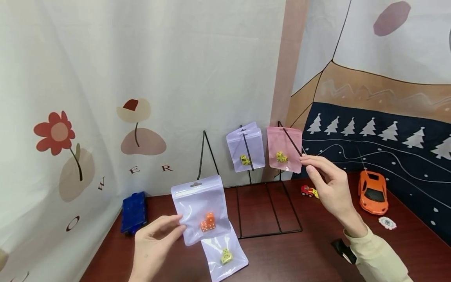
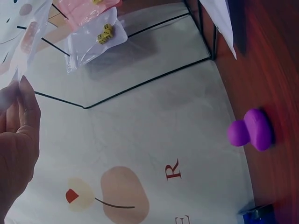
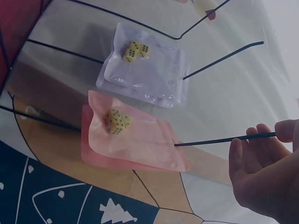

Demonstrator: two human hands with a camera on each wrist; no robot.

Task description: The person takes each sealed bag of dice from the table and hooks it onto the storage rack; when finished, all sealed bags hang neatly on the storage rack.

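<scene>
My left hand [image 1: 155,243] pinches the side edge of a lilac zip bag [image 1: 192,199] with several orange dice inside. Thumb and fingertip of my right hand [image 1: 331,188] pinch the free end of a black wire hook [image 3: 219,141]. From that hook hang pink bags [image 3: 140,135] with yellow dice, one behind another. Lilac bags [image 1: 251,147] with yellow dice hang on the neighbouring hook. Both hooks belong to a black wire rack [image 1: 271,234] on the table. Another lilac bag [image 1: 215,254] with yellow dice lies below the raised one, partly covered by it.
A blue toy [image 1: 134,211] stands at the table's left. On the right are an orange toy car [image 1: 373,194], a small red toy vehicle [image 1: 307,191] and a white chip [image 1: 387,223]. A purple rounded object [image 2: 257,130] shows in the left wrist view. Printed cloth hangs behind.
</scene>
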